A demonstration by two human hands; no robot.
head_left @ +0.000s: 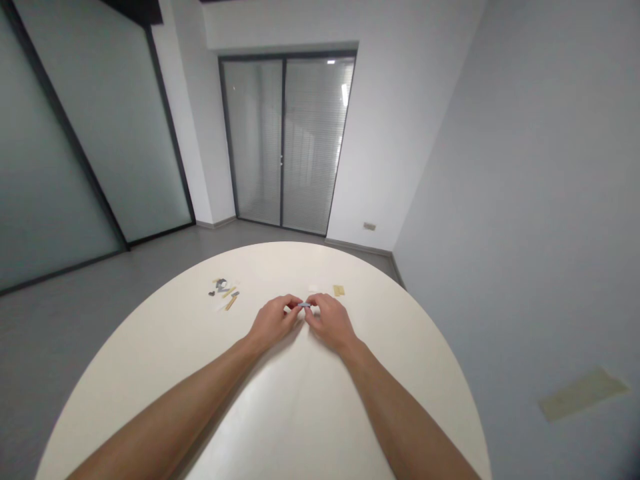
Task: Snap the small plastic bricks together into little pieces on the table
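Both my hands meet over the middle of the round white table (280,400). A small, thin blue-grey piece (304,305) lies level between them; its exact kind is too small to make out. My left hand (277,319) pinches its left end between thumb and fingers. At the right end, my right hand (330,319) is closed on the same piece with thumb and fingertips. Just beyond my right hand are a flat yellowish piece (339,291) and a small white piece (313,289).
Left of my hands lies a loose group of small parts: a yellowish strip (231,303), a grey piece (235,294), a dark bit (211,293) and several others. A grey-blue wall (525,233) stands close on the right. Glass doors (283,143) are beyond the table.
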